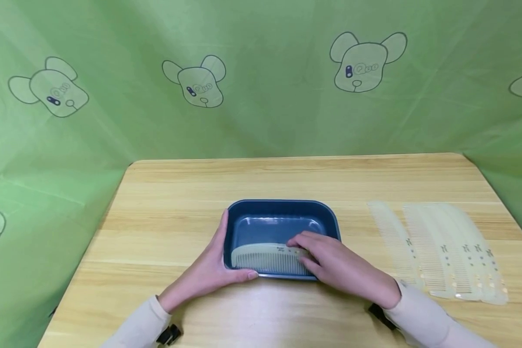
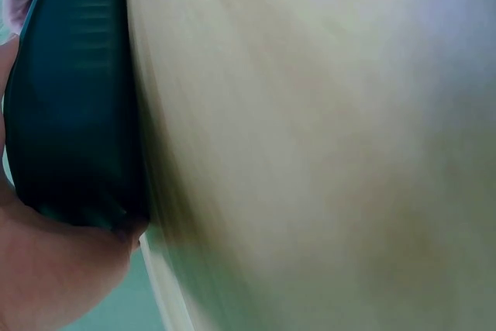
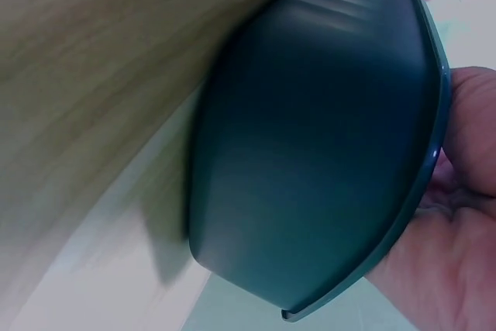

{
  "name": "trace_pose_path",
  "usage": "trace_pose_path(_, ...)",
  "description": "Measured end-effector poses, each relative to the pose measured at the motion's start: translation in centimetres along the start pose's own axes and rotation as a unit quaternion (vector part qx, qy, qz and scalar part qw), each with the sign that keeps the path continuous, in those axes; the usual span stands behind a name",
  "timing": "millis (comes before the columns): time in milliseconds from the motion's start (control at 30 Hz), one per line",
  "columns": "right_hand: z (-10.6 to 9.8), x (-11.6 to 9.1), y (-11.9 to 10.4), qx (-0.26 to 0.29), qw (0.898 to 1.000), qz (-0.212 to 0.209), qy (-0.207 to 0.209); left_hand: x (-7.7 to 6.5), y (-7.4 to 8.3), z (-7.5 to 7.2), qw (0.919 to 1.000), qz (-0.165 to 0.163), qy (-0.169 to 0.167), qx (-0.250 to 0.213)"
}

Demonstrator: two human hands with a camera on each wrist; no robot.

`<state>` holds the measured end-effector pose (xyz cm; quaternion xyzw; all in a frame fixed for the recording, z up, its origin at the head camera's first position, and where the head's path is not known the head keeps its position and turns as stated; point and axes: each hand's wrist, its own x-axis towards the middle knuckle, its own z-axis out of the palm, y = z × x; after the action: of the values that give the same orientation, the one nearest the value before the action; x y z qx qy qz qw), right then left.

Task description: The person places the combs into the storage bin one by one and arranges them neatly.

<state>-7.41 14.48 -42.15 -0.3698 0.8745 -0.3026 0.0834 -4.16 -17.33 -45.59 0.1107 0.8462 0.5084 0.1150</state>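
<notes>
A dark blue plastic tray [image 1: 282, 205] with rounded corners stands on the table, seen from outside in both wrist views. My left hand [image 1: 210, 263] grips its near left corner, thumb along the front rim and fingers up the left side. Inside, along the front wall, is a pale translucent comb [image 1: 261, 255] with its teeth toward me. My right hand [image 1: 330, 258] reaches over the tray's right side and pinches the comb's right end between thumb and fingers. That end is partly hidden by the hand.
To the right, several more pale combs [image 1: 439, 241] lie fanned out and overlapping on the wooden table [image 1: 178, 183], with one comb [image 1: 388, 227] a little to their left. Green cloth [image 1: 278, 121] printed with bear heads hangs behind the table and at its sides.
</notes>
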Motion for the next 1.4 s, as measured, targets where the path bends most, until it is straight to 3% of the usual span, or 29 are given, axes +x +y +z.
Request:
trace_pose_path(367, -0.1, 0.5, -0.1, -0.008, 0.999, 0.014, -0.040, -0.1, -0.1, 0.1, 0.9999, -0.003, 0.001, 0.012)
trace_pose_path(667, 0.1, 0.7, 0.0, -0.008, 0.999, 0.012, -0.047, -0.2, 0.2, 0.0, 0.9999, -0.004, 0.001, 0.010)
trace_pose_path(900, 0.5, 0.6, 0.1, -0.002, 1.000, 0.017, -0.020, -0.1, 0.3, 0.0, 1.0000, 0.002, 0.000, 0.003)
trace_pose_path(1167, 0.6, 0.3, 0.7, 0.038, 0.999, -0.017, 0.023, -0.1, 0.2, 0.0, 0.9999, -0.008, 0.001, 0.009)
trace_pose_path(1400, 0.5, -0.1, 1.2, 0.122, 0.988, -0.042, 0.084, 0.1, 0.2, 0.1, 1.0000, 0.000, -0.001, -0.004)
